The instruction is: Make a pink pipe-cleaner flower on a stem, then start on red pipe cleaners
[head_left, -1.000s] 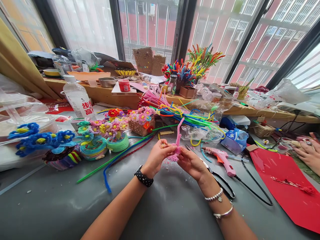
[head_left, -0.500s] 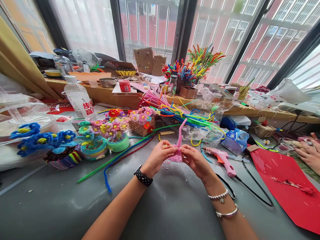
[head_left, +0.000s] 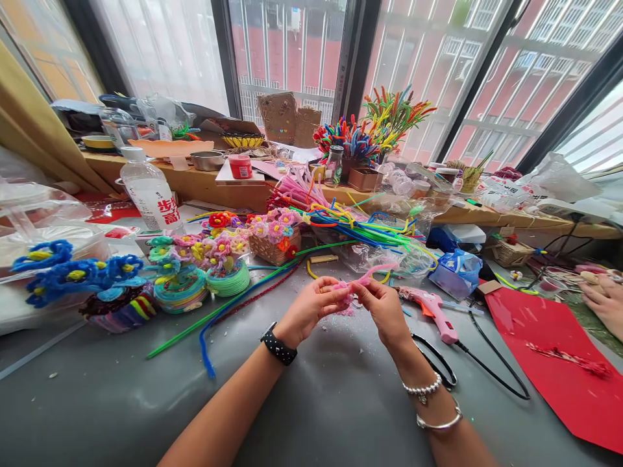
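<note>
Between my two hands is a pink pipe cleaner (head_left: 381, 268), bent and bunched at its left part, with a free end pointing up to the right. My left hand (head_left: 318, 303) pinches the bunched part. Thumb and fingers of my right hand (head_left: 382, 305) are closed on the length near the free end. Pink fuzz scraps lie on the grey table (head_left: 311, 402) just under the hands. A pink glue gun (head_left: 435, 312) rests to the right of my right hand, its black cord curling across the table.
Pipe-cleaner flowers in small pots (head_left: 180, 287) stand at left, near a water bottle (head_left: 148, 191). A bundle of coloured pipe cleaners (head_left: 360, 224) lies behind my hands. On the right are a red sheet (head_left: 555, 363), a blue packet (head_left: 456, 271) and another person's hand (head_left: 603, 299).
The pipe cleaner's free end has swung from upright down to the right. My right hand has turned and shifted its pinch onto that end; my left hand stays nearly in place.
</note>
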